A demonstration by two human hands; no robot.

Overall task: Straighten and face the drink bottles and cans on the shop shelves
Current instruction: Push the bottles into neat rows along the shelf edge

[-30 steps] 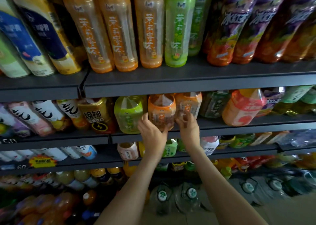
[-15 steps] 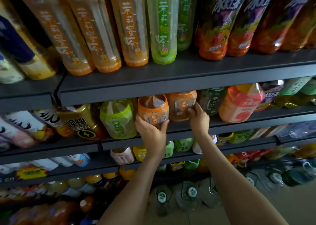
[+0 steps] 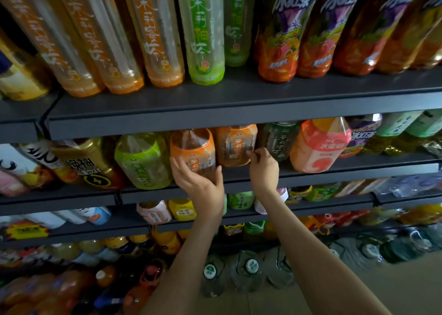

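On a grey metal shelf (image 3: 323, 178), left hand (image 3: 201, 187) fingers (image 3: 176, 165) wrap an orange-labelled plastic tea bottle (image 3: 191, 147); right hand (image 3: 264, 168) fingers (image 3: 254, 153) curl round its 3 o'clock twin bottle (image 3: 233, 144).

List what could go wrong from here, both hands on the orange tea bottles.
1. The left hand grips the left orange bottle low, near the shelf edge; if pulled forward, it might tip off.
2. The right hand curls its fingers round the right orange bottle, tight beside the dark green bottle; twisting could knock that one askew.

Second-shelf bottles (image 3: 141, 161) packed side by side; shelf lip (image 3: 239, 120) low over tops; front approach open.
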